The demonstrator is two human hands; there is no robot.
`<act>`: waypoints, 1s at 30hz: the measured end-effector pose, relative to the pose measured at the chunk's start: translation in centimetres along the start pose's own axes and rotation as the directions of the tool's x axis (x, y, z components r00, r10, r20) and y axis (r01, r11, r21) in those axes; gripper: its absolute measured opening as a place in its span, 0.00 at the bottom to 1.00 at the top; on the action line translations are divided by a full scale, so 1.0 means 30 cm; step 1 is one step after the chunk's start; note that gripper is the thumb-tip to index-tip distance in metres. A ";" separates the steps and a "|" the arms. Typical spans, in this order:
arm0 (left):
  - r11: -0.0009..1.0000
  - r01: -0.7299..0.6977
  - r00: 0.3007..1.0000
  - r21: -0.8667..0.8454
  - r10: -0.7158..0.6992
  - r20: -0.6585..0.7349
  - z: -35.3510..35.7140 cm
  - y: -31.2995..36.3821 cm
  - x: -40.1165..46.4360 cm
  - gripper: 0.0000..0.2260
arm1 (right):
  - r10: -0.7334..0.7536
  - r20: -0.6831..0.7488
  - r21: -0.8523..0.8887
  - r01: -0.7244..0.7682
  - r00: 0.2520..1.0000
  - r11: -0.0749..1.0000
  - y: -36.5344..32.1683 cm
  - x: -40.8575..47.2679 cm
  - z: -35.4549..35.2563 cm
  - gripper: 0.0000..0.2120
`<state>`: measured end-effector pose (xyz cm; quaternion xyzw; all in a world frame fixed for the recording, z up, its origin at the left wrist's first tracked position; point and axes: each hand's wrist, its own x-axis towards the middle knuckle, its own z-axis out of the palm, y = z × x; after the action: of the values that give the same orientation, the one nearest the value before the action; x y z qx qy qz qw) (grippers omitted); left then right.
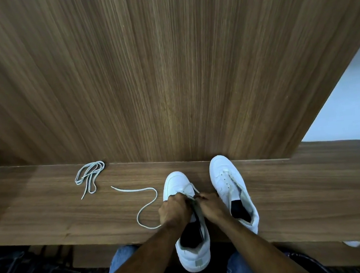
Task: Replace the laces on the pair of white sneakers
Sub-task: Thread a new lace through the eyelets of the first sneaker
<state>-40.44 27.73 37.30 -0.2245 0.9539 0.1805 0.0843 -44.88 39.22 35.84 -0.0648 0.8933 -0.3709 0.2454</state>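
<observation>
1. On the wooden tabletop point(47, 213), near its front edge: two white sneakers, toes pointing away toward the wood-grain wall panel point(165, 69).
2. Left sneaker point(193, 256) lying with its heel overhanging the tabletop's front edge, dark inside showing at the opening, both hands working over its tongue and eyelets.
3. Left hand point(174, 208) reaching in from below, forearm angled up and to the right, back of hand upward, fingers curled down onto the laced area; grip closed on the lace point(147, 206) at the shoe's midfoot.
4. Right hand point(211, 205) coming in from the lower right, forearm angled up and to the left, fingers bent and pinching the same lace just beside the left hand; knuckles of both hands nearly touching.
5. Loose length of that lace trailing left from the left sneaker, curling in one open loop across the tabletop, free tip pointing left.
6. Right sneaker point(234, 188) just beside the hands, upright, lace only in the front eyelets, dark inside visible, heel near the front edge.
7. Spare grey lace point(89, 177) bundled in loose loops, well apart to the left, close to the wall panel.
8. Below the tabletop: blue-jeaned knees point(122, 258).
</observation>
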 end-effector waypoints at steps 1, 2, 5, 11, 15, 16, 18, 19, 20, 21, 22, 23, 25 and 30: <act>1.000 0.003 1.000 -0.001 -0.003 -0.004 0.000 -0.002 0.000 0.14 | -0.003 0.011 0.046 0.003 1.000 0.999 -0.002 0.007 -0.005 0.15; 1.000 0.003 1.000 0.002 -0.003 -0.015 0.000 -0.005 -0.001 0.14 | -0.013 0.021 0.080 0.012 1.000 0.997 -0.007 0.013 -0.010 0.15; 1.000 -0.012 0.999 -0.011 0.011 -0.054 0.003 -0.016 -0.008 0.14 | -0.048 0.054 0.104 0.042 0.997 0.994 -0.019 0.035 -0.022 0.12; 0.992 -0.026 0.997 -0.123 0.016 -0.080 0.000 -0.047 -0.010 0.13 | -0.072 0.058 -0.080 0.077 0.996 0.994 -0.028 0.060 -0.021 0.11; 0.987 0.003 0.998 -0.162 -0.013 -0.058 0.003 -0.044 -0.004 0.13 | -0.091 0.008 -0.107 0.091 0.996 0.990 -0.021 0.042 -0.014 0.10; 0.986 0.009 0.998 -0.165 -0.019 -0.056 0.007 -0.042 -0.005 0.13 | -0.082 -0.004 -0.105 0.081 0.997 0.991 -0.022 0.036 -0.014 0.10; 0.986 0.005 0.998 -0.165 -0.015 -0.054 0.018 -0.044 -0.011 0.13 | -0.066 -0.008 -0.107 0.065 0.998 0.992 -0.024 0.032 -0.013 0.10; 0.985 -0.001 0.999 -0.170 -0.008 -0.051 0.022 -0.046 -0.016 0.13 | -0.073 -0.002 -0.125 0.072 0.997 0.990 -0.026 0.034 -0.013 0.09; 0.984 -0.009 0.999 -0.176 0.000 -0.049 0.024 -0.048 -0.023 0.13 | -0.085 0.013 -0.159 0.086 0.996 0.984 -0.032 0.031 -0.015 0.10; 0.984 -0.018 0.999 -0.178 0.009 -0.050 0.024 -0.053 -0.031 0.14 | -0.102 0.029 -0.198 0.106 0.994 0.974 -0.036 0.031 -0.018 0.10; 0.983 -0.027 0.998 -0.181 0.016 -0.059 0.026 -0.060 -0.037 0.15 | -0.118 0.047 -0.242 0.126 0.992 0.962 -0.042 0.029 -0.023 0.09; 0.983 -0.033 0.997 -0.182 0.020 -0.073 0.028 -0.068 -0.043 0.16 | -0.131 0.062 -0.284 0.143 0.989 0.948 -0.046 0.024 -0.030 0.09; 0.984 -0.040 0.995 -0.174 0.022 -0.100 0.029 -0.086 -0.055 0.17 | -0.150 0.040 -0.344 0.154 0.988 0.926 -0.056 0.013 -0.065 0.09; 0.958 0.012 0.989 -0.286 -0.053 -0.137 0.006 -0.120 -0.073 0.17 | -0.239 -0.384 -0.215 0.165 0.892 0.963 -0.124 0.018 -0.310 0.06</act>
<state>-36.83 25.68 36.56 -0.2623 0.9178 0.2978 -0.0146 -50.13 42.25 43.82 -0.1007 0.9423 -0.3192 0.0080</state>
